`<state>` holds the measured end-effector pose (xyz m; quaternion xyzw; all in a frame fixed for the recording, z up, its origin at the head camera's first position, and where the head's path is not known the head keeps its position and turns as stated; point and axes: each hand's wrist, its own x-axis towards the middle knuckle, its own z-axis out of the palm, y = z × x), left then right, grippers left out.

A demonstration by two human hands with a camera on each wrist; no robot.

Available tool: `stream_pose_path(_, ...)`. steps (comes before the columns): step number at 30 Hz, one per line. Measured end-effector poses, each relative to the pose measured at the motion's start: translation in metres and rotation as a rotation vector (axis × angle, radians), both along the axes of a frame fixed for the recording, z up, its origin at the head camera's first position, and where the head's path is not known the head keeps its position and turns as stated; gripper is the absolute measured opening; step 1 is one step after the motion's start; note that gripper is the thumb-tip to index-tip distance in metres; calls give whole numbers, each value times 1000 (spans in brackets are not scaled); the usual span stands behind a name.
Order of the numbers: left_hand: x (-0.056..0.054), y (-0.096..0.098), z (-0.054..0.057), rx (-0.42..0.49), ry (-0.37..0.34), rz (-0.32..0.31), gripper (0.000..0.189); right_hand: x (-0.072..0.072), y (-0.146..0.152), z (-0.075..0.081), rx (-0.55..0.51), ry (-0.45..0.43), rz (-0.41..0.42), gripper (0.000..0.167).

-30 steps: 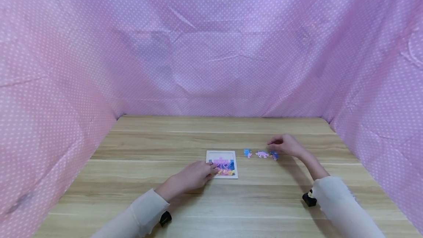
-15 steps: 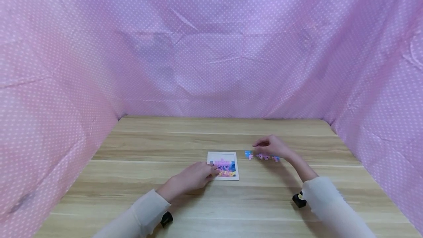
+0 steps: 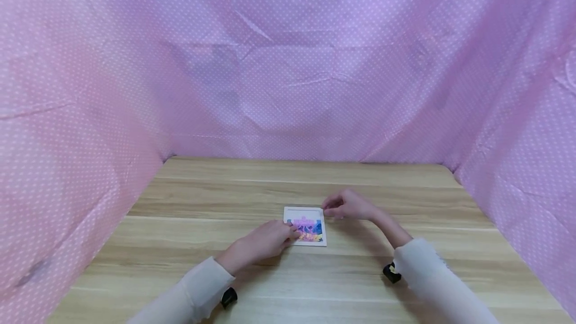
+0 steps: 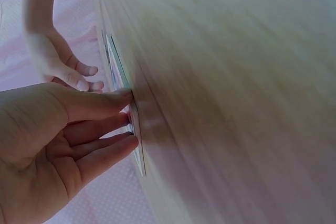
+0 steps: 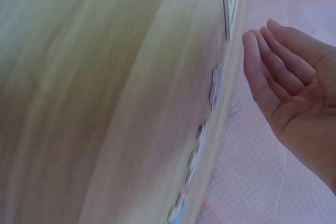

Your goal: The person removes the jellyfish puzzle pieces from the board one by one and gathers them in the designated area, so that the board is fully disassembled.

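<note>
My left hand (image 3: 268,238) rests its thumb and fingertips on the left side of a small white-framed jigsaw puzzle board (image 3: 325,239). Pink, blue and yellow picture pieces fill the board's near part; its far strip is plain white. In the left wrist view, the fairly straight fingers of the left hand (image 4: 58,140) touch the edge of the board (image 4: 115,66). Beside the board's far right corner hovers my right hand (image 3: 350,205), fingers loosely bent. In the right wrist view, nothing shows between the fingers of the right hand (image 5: 294,82).
Three loose jigsaw pieces lie in a row right of the board: one blue-edged piece (image 5: 216,86), a pink piece (image 5: 196,153) and another piece (image 5: 179,209). The wooden table (image 3: 225,179) backs onto a pink dotted cloth (image 3: 288,94).
The right hand has moved left, from over the farthest loose piece to beside the board, and now hides the pieces in the head view. The left hand has stayed on the board.
</note>
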<state>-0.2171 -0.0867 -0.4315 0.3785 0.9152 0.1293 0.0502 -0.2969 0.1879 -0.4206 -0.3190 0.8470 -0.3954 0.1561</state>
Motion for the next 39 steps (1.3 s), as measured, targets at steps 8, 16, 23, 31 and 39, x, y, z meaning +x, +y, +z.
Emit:
stream_pose_path(8, -2, 1, 1, 2, 51, -29, 24, 5, -21, 2, 88, 24, 87, 25)
stream_pose_path(16, 3, 4, 2, -16, 141, -78, 20, 15, -33, -1, 212, 247, 159, 27)
stream_pose_path(23, 7, 11, 5, -115, 200, -75, 24, 16, -35, -6, 206, 253, 155, 24)
stream_pose_path(31, 5, 5, 5, -144, -25, -88, 42, 11, -36, -10, 173, 185, 161, 25)
stream_pose_path(39, 8, 4, 4, -128, -48, -93, 49, 9, -40, -9, 223, 181, 151, 24)
